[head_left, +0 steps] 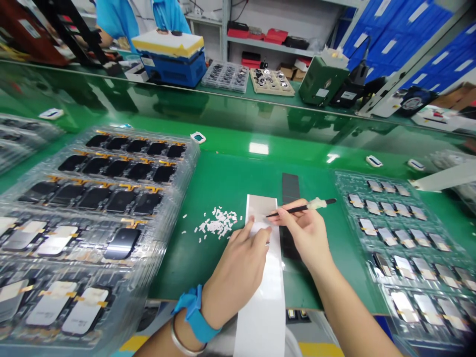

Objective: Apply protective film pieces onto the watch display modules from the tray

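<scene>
A long white paper strip (260, 292) runs across the green mat and over its near edge; its far end looks greyish. My left hand (240, 263) lies on this strip, fingers spread and pressing on its surface. My right hand (307, 233) is closed around black tweezers (297, 209) with a pale wrapping near the back end. Their tip points left, at the strip just beyond my left fingers. Whether the tip grips anything is too small to tell. Left of the strip lies a loose pile of small white pieces (219, 222). A dark strip (290, 186) lies partly behind my right hand.
Stacked clear trays (148, 258) with black and silver screen-like parts stand at left. Another clear tray (399, 253) of silver parts is at right. A raised shelf (230, 101) at the back bears a blue box (178, 67) and a green device (322, 82). Behind it stands a person in blue (119, 20).
</scene>
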The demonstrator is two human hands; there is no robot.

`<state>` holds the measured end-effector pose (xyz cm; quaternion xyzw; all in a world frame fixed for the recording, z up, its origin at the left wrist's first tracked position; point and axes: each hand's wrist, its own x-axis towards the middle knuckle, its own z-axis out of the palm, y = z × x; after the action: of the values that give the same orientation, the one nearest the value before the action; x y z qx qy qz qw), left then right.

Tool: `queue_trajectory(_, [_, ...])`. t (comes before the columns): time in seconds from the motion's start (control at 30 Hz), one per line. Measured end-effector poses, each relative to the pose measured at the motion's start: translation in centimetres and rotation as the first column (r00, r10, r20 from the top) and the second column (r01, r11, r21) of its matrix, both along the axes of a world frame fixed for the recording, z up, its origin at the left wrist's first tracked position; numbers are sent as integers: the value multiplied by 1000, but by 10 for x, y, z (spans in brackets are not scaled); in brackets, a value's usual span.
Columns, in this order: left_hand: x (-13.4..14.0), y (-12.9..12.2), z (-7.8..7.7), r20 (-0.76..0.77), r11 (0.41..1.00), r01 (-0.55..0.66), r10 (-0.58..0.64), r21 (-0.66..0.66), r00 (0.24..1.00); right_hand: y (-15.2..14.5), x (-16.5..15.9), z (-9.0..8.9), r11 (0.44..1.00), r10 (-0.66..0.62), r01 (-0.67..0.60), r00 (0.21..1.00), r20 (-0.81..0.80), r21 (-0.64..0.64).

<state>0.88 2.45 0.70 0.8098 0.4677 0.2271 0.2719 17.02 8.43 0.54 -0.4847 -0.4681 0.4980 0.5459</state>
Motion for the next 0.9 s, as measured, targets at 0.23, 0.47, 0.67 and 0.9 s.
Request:
queue_trajectory(0.23, [-1, 3, 6, 616, 901, -150, 393, -408, 683, -30, -13, 25, 957, -114, 148, 983, -144, 250])
queue_trajectory(0.47, [-2, -2, 12, 823, 858, 87, 450, -506, 346, -51, -39, 23, 901, -82, 109, 993, -84, 419])
queue_trajectory(0.67, [-1, -3, 5, 831, 876, 79, 419, -476, 365, -49, -41, 20, 887, -89, 113, 993, -73, 449])
queue_trajectory(0.9, [-2, -3, 5, 828, 879, 90, 401, -468, 392, -50, -38, 16, 896, -48, 76, 996, -74, 437])
